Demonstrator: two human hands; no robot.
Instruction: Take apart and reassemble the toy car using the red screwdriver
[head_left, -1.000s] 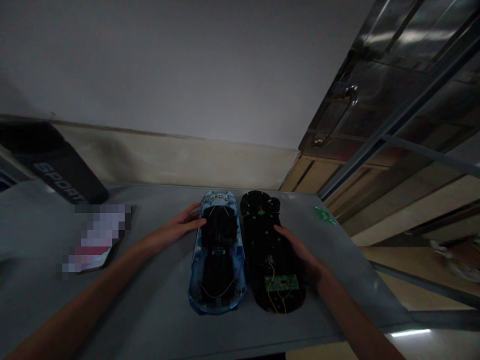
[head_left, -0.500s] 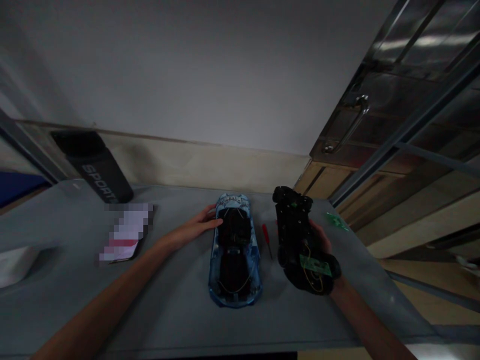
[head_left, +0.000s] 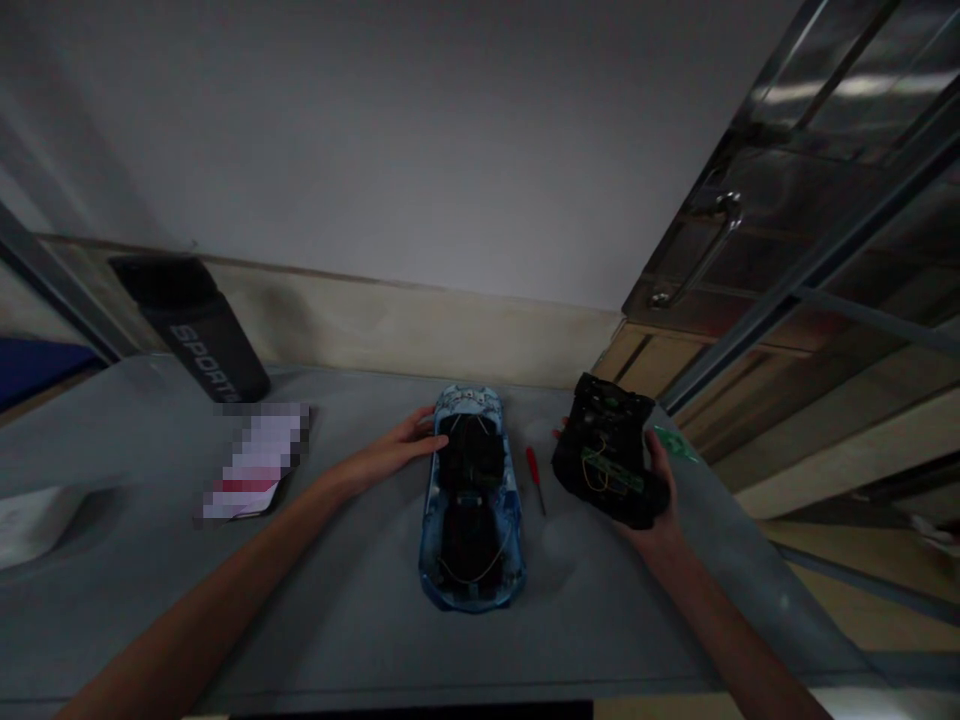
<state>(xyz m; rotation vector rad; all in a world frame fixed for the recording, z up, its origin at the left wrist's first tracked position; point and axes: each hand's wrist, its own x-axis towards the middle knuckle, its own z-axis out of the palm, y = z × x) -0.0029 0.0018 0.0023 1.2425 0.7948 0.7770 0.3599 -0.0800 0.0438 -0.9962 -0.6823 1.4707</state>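
A blue toy car body [head_left: 471,595], with a dark hollow inside and a pale wire across it, lies on the grey table. My left hand [head_left: 409,442] holds its left side, thumb over the edge and the other fingers against the outside. To the right, my right hand [head_left: 661,515] grips a black toy car chassis [head_left: 609,412] raised off the table and tilted. A green circuit board [head_left: 613,470] with thin yellowish wires shows on the chassis. Between the two parts lies a small red-handled screwdriver [head_left: 533,468], touched by neither hand.
A small green plastic packet [head_left: 675,442] lies near the table's right edge. On the left are a phone-like flat object [head_left: 259,460], partly pixelated, a black SPORT bottle [head_left: 199,330] and a white object [head_left: 34,525]. A wall borders the table [head_left: 360,620] at the back.
My right hand has turned the chassis, tipping its far end back so it looks shorter, and its near end has risen. My left hand and the car body stay in place.
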